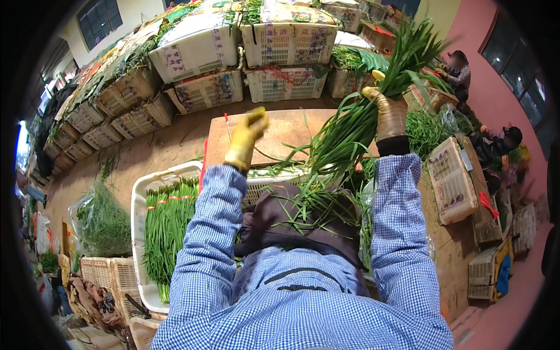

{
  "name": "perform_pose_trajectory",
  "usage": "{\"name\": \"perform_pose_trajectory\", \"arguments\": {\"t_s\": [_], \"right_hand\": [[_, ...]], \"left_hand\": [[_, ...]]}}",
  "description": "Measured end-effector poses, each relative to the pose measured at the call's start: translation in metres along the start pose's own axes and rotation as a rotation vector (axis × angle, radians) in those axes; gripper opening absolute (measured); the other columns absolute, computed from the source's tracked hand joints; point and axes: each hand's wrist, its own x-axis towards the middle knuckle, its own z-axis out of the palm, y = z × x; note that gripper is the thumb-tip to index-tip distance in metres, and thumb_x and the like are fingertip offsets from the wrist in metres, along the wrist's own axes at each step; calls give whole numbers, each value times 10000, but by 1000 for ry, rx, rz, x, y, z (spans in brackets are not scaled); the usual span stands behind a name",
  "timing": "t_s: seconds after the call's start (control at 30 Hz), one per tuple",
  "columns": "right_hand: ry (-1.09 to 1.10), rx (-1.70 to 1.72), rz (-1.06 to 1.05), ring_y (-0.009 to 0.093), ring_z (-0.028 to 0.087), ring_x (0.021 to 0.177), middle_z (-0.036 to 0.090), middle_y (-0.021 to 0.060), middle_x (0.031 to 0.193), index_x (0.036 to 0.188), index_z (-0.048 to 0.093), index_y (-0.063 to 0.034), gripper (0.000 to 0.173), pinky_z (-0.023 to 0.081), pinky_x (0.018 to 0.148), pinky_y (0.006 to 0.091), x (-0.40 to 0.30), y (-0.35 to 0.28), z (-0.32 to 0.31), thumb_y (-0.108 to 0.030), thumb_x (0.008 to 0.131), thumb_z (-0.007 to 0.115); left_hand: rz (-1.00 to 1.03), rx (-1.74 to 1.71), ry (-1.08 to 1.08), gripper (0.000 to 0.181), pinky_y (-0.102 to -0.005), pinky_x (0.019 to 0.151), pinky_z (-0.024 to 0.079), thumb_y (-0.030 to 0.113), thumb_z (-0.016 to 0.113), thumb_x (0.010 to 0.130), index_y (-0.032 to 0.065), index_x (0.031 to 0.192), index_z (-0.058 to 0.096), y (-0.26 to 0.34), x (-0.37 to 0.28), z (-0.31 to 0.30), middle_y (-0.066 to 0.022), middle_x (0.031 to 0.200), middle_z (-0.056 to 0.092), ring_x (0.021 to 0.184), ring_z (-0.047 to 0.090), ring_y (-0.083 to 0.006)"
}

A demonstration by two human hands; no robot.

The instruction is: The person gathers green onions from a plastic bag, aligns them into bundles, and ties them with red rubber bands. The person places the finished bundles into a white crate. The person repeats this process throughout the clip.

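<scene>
My right hand (389, 114), in a yellowish glove, grips a large loose bunch of green leafy stalks (341, 129), which look like garlic chives. One end fans out up and to the right; the other hangs down towards my lap. My left hand (246, 140), also in a yellow glove, is raised over the left part of a wooden board (280, 127). It is slightly blurred, its fingers are apart, and it holds nothing I can see. Loose green blades (313, 203) lie across the dark apron (267, 218) on my lap.
Left of me, a white plastic crate (139, 236) contains chive bundles (168, 236) tied with a red band. Beyond it stands a clear bag of greens (100, 218). Stacked crates (288, 43) line the far side. At right are a greens heap (422, 131), a crate (450, 179) and other people.
</scene>
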Motion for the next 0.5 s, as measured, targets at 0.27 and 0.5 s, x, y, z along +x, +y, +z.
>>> {"name": "perform_pose_trajectory", "arguments": {"t_s": [0.27,0.5], "right_hand": [[13,42,92,163,674,814,696,81,937,1157,648,7,348,580,746,296,-12,-3,-9,-24,816,709],[124,127,118,182,680,824,695,77,957,1136,666,-18,356,579,752,295,-12,11,-17,-18,789,743]], "left_hand": [[109,420,-449,995,-380,1131,327,220,863,696,33,1498,306,-44,-31,65,-210,1479,413,1399,368,-290],[-57,-418,-301,345,-335,962,434,277,591,969,37,1209,654,-35,-24,114,-81,1146,693,1060,617,-162]]}}
